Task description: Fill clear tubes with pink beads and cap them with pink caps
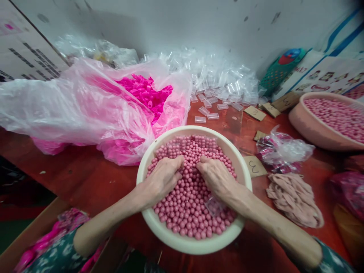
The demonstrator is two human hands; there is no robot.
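Observation:
A cream basin [196, 248] full of round pink beads [190, 204] stands in front of me. My left hand [163, 175] rests on the beads in the left half, its fingers curled together. Opposite it, my right hand [216, 175] is curled in the same way, thumb and fingers close together and pointing inward. Whatever either hand holds is hidden. A small clear plastic case [214, 206] lies on the beads below my right wrist. Other clear pieces seem to sit among the beads at the basin's far side, beyond my fingers.
Left of the basin lies a plastic bag [113, 110] of bright pink pieces [149, 94]. Clear plastic cases [210, 79] are heaped by the wall. A second basin [313, 129] of beads, a crumpled cloth [294, 199] and a cardboard piece [255, 167] are at right. An open box stands lower left.

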